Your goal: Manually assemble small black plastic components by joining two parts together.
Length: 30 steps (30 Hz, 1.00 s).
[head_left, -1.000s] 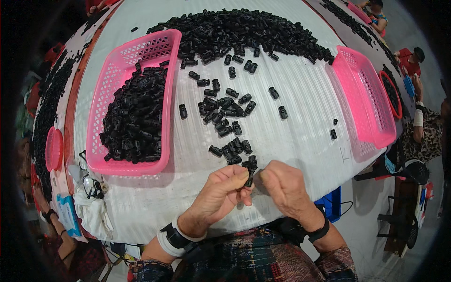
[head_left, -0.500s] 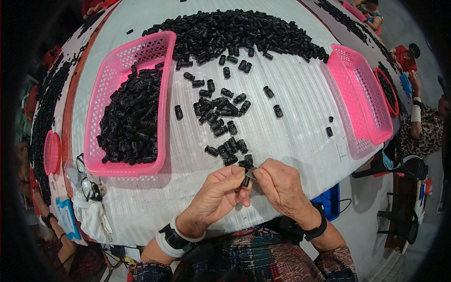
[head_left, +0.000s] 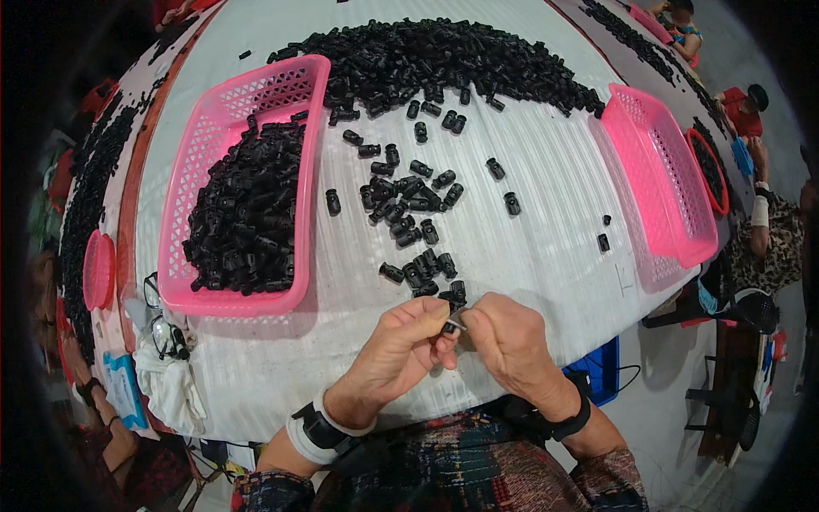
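Note:
Low over the near edge of the table, my hands meet. Between the thumb and fingers of my left hand (head_left: 394, 350) is a small black plastic cord lock (head_left: 448, 328), mostly hidden by the fingers. My right hand (head_left: 514, 346) pinches a small flat metal blade (head_left: 457, 322), whose tip reaches the cord lock. Just beyond my fingertips lie several loose cord locks (head_left: 431, 266), with a looser group (head_left: 409, 200) farther out. A large heap of cord locks (head_left: 444, 64) spreads across the far side.
A pink basket (head_left: 175, 230) with many cord locks stands at the left; another pink basket (head_left: 661, 171) is at the right. Eyeglasses (head_left: 168, 337) and a white cloth (head_left: 171, 392) lie at the left edge. A blue bin (head_left: 606, 371) sits below the right edge. Co-workers sit around.
The blade has turned a little at the cord lock, and less of the cord lock shows between my left fingers. The whole view has shifted slightly.

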{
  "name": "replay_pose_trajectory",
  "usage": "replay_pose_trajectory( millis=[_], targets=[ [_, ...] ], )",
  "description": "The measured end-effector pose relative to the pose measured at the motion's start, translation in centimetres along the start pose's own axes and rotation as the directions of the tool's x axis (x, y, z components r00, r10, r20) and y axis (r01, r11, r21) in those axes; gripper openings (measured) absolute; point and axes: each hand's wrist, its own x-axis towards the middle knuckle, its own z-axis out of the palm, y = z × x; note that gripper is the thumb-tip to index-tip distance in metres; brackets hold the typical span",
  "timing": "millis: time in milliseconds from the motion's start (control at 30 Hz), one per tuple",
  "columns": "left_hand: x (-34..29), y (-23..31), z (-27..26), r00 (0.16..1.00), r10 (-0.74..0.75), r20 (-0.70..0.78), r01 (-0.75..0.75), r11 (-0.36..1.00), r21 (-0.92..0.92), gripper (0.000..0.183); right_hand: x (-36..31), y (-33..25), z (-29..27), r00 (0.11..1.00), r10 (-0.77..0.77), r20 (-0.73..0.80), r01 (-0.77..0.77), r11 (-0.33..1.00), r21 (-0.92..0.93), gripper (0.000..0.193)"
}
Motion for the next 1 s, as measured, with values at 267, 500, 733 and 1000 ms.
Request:
replay_pose_trajectory(
  millis=[267, 500, 733, 1000],
  targets=[
    [-0.3, 0.0, 0.3, 1.0, 0.012, -0.009, -0.011, 0.996, 0.09, 0.012, 0.4, -0.2, -1.0, 1.0, 0.002, 0.012, -0.002, 1.0, 0.023, 0.015],
    [-0.2, 0.0, 0.3, 1.0, 0.015, 0.021, -0.017, 0.996, 0.093, 0.012, 0.4, -0.2, -0.7, 1.0, -0.007, 0.014, 0.008, 1.0, -0.009, 0.017],
    [-0.2, -0.1, 0.5, 0.998, 0.023, -0.054, -0.017, 0.994, 0.105, 0.008, 0.2, 0.1, -0.4, 0.999, -0.017, 0.035, 0.019, 0.997, -0.072, 0.017],
    [-0.1, -0.2, 0.5, 0.997, 0.04, -0.067, -0.033, 0.994, 0.106, 0.009, -0.2, -0.3, -0.8, 0.995, 0.092, 0.039, -0.095, 0.993, 0.074, 0.015]
  ],
)
